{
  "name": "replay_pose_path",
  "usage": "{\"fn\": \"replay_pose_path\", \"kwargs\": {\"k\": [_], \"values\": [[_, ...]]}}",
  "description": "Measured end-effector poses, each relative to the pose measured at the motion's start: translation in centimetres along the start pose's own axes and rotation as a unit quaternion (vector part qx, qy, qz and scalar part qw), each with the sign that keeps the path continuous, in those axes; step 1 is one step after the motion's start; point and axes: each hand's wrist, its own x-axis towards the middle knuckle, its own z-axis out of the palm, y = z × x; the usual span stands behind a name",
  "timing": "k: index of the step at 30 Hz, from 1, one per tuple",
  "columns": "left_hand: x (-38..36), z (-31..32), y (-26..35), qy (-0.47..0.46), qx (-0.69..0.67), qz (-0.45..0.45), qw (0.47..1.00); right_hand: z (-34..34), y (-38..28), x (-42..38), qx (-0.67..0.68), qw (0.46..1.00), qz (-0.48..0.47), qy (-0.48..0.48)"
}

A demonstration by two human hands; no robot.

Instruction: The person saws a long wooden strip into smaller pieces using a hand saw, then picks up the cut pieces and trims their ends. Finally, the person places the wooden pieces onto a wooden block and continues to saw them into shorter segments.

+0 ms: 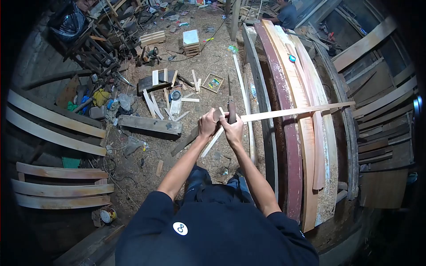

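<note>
My left hand [207,125] is closed around wood at the upper end of a dark, narrow board [185,142], which slants down to the left. Close beside it, my right hand [234,132] is closed at the brown handle of a hand saw [231,114], its thin blade pointing away from me. A pale wooden strip [212,144] passes between the hands and slopes downward. From beside my right hand, a long pale strip [293,111] reaches right across the stacked boards. The fingers partly hide where saw and wood meet.
Long curved boards [293,164] lie on a timber support at right, with a blue tape measure [291,58] on them. A heavy wooden beam [150,126], offcuts and a small tray [212,83] lie on the shavings-covered floor. Another person [287,15] is at the far right.
</note>
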Motion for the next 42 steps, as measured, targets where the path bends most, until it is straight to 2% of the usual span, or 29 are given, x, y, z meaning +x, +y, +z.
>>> {"fn": "replay_pose_path", "kwargs": {"k": [3, 5, 7, 8, 9, 11, 13, 14, 16, 17, 18, 19, 20, 23, 25, 27, 29, 31, 32, 33, 35, 37, 39, 41, 42], "values": [[0.6, 0.0, 0.3, -0.003, -0.05, 0.017, 0.999, -0.9, -0.4, 0.2, 0.021, 0.999, -0.032, -0.035], [0.8, 0.0, 0.0, -0.022, -0.095, 0.072, 0.993, -1.5, -2.5, -0.5, -0.01, 0.998, -0.044, -0.033], [1.4, -0.4, 0.1, -0.035, -0.102, 0.072, 0.992, -2.8, -3.1, -0.7, -0.137, 0.988, -0.056, -0.039], [1.6, -0.7, 0.0, -0.05, -0.127, 0.066, 0.988, -3.4, -1.9, -0.5, -0.183, 0.977, -0.103, -0.041], [1.8, -1.0, 0.2, -0.065, -0.152, 0.06, 0.984, -4.2, -1.9, -0.7, -0.183, 0.977, -0.104, -0.043], [2.3, -1.2, -0.1, -0.067, -0.18, 0.033, 0.981, -5.6, -2.7, -1.0, -0.291, 0.919, -0.259, -0.055], [2.8, -2.1, 0.1, -0.101, -0.154, 0.026, 0.983, -6.4, -3.2, -0.9, -0.262, 0.893, -0.363, -0.045], [2.9, -2.6, 0.3, -0.113, -0.144, -0.009, 0.983, -7.2, -3.5, -0.8, -0.298, 0.874, -0.379, -0.068], [3.0, -2.3, -1.0, -0.126, -0.141, -0.007, 0.982, -8.3, -3.8, -0.4, -0.344, 0.831, -0.425, -0.102], [2.8, -2.3, -1.7, -0.144, -0.137, -0.005, 0.98, -8.7, -3.9, -0.3, -0.343, 0.831, -0.424, -0.106], [2.8, -2.4, -2.1, -0.169, -0.137, -0.034, 0.975, -9.0, -4.0, -0.2, -0.377, 0.808, -0.426, -0.153], [2.7, -2.5, -2.4, -0.168, -0.137, -0.036, 0.976, -9.3, -4.1, -0.1, -0.409, 0.782, -0.427, -0.199], [2.6, -2.4, -2.6, -0.162, -0.154, -0.014, 0.974, -9.4, -3.8, 0.2, -0.4, 0.778, -0.435, -0.211], [2.7, -3.1, -2.7, -0.147, -0.187, 0.03, 0.971, -9.2, -4.2, 0.3, -0.393, 0.778, -0.455, -0.182], [2.6, -3.3, -2.7, -0.18, -0.083, -0.025, 0.98, -9.1, -4.2, 0.0, -0.402, 0.776, -0.448, -0.186], [2.7, -2.7, -3.3, -0.194, -0.054, -0.03, 0.979, -8.8, -3.9, -0.1, -0.383, 0.773, -0.454, -0.222], [2.5, -1.1, -4.9, -0.085, -0.19, 0.1, 0.973, -8.5, -3.2, -0.3, -0.387, 0.772, -0.449, -0.231], [2.8, -2.4, -4.5, -0.094, -0.179, 0.089, 0.975, -8.1, -3.3, -0.3, -0.36, 0.802, -0.442, -0.177], [2.9, -2.9, -4.5, -0.129, -0.157, 0.065, 0.977, -8.1, -2.9, -0.2, -0.361, 0.812, -0.424, -0.176], [2.9, -3.1, -4.2, -0.166, -0.136, 0.04, 0.976, -7.3, -2.7, -0.3, -0.329, 0.841, -0.41, -0.128], [2.8, -3.4, -3.0, -0.154, -0.158, 0.049, 0.974, -6.3, -3.0, -0.5, -0.357, 0.861, -0.336, -0.134], [2.8, -3.6, -1.3, -0.083, -0.172, 0.018, 0.981, -4.8, -1.5, 0.0, -0.369, 0.867, -0.312, -0.126], [2.9, -2.4, -0.7, -0.066, -0.17, -0.002, 0.983, -2.9, -0.6, 0.3, -0.316, 0.895, -0.284, -0.133], [3.1, -1.2, -0.1, -0.004, -0.132, -0.106, 0.986, -1.2, 1.8, 0.6, -0.292, 0.916, -0.248, -0.123], [3.5, -1.8, 1.3, -0.018, -0.148, -0.172, 0.974, -0.6, 4.9, 1.0, -0.299, 0.918, -0.238, -0.103]]}}
